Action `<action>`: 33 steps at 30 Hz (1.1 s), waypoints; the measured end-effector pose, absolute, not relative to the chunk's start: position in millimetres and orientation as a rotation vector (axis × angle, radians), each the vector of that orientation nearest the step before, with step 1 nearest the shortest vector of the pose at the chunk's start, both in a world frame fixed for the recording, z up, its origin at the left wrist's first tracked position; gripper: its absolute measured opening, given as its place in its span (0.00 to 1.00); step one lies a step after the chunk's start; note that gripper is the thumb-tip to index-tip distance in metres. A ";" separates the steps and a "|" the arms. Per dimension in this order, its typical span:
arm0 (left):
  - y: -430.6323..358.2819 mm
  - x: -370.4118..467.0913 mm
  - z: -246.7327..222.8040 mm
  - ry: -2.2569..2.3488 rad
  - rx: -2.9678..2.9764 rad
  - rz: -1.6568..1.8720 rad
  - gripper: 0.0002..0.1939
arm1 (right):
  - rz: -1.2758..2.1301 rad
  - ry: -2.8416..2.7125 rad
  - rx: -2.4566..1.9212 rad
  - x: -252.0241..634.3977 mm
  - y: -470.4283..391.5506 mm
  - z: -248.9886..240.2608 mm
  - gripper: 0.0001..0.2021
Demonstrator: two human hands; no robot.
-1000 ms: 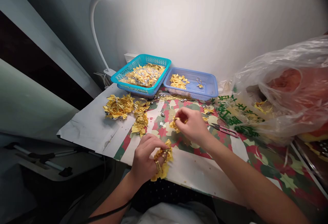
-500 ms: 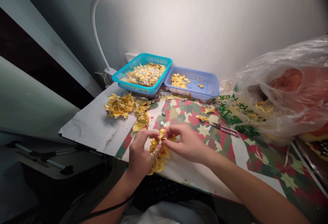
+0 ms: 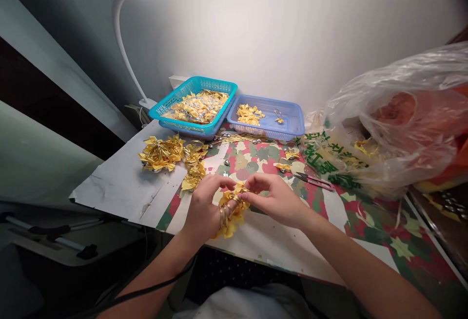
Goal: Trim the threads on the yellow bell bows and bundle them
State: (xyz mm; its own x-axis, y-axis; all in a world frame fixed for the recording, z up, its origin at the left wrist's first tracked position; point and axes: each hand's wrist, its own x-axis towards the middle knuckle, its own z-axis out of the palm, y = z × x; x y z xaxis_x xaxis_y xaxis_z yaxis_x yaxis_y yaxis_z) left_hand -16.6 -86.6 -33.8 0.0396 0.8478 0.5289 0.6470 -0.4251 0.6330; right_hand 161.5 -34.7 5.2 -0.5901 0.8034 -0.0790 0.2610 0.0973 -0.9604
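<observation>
A bunch of yellow bows with gold wire rings (image 3: pixel 229 226) hangs on the fingers of my left hand (image 3: pixel 205 208), near the table's front edge. My right hand (image 3: pixel 272 199) pinches a gold wire at the upper end of that bunch, its fingertips close to the left ones. Beyond my left hand lie a heap of yellow bows with gold wires (image 3: pixel 161 153) and a narrower strand of them (image 3: pixel 194 165). Small silver bells (image 3: pixel 227 162) and thin gold wires (image 3: pixel 237 138) lie farther back. Two bows with bells (image 3: pixel 283 167) rest beyond my right hand.
A turquoise basket (image 3: pixel 157 112) full of bows and bells stands at the back, beside a blue basket (image 3: pixel 292 124) holding fewer bows. Pink-handled thread snips (image 3: pixel 321 183) lie at right, near a large plastic bag (image 3: pixel 395 163). A white lamp (image 3: pixel 122 41) rises at back left.
The camera view has shifted, so the table things sit slightly farther left. Both hands have moved a little to the right relative to the table, still holding the bunch.
</observation>
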 end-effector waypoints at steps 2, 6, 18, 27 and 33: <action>-77.3 -13.3 -28.9 1.494 2.160 1.286 0.05 | 1.533 -1.873 -1.056 167.8 -32.7 3.2 0.05; -54.6 -6.7 -22.0 1.347 2.289 1.165 0.08 | 1.541 -1.822 -1.060 179.0 -27.9 -1.3 0.05; -10.3 12.4 -30.6 0.980 2.284 0.975 0.14 | 1.365 -1.805 -1.038 201.8 -13.2 -10.8 0.05; -13.9 11.7 -45.1 0.988 1.410 1.123 0.09 | 1.133 -1.731 -0.921 200.0 -21.5 -30.7 0.17; -2.6 9.9 -54.1 0.821 0.762 1.006 0.20 | 0.791 -1.730 -0.870 201.6 -23.2 -44.7 0.23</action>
State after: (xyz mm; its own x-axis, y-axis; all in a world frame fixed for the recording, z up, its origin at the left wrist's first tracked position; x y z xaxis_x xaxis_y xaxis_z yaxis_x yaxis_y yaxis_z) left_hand 9.9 -2.6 -54.1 0.3047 0.9247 -0.2280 -0.4092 0.3433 0.8454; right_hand 201.6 -23.2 -44.7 -0.2392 0.8431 0.4817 0.1870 0.5268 -0.8292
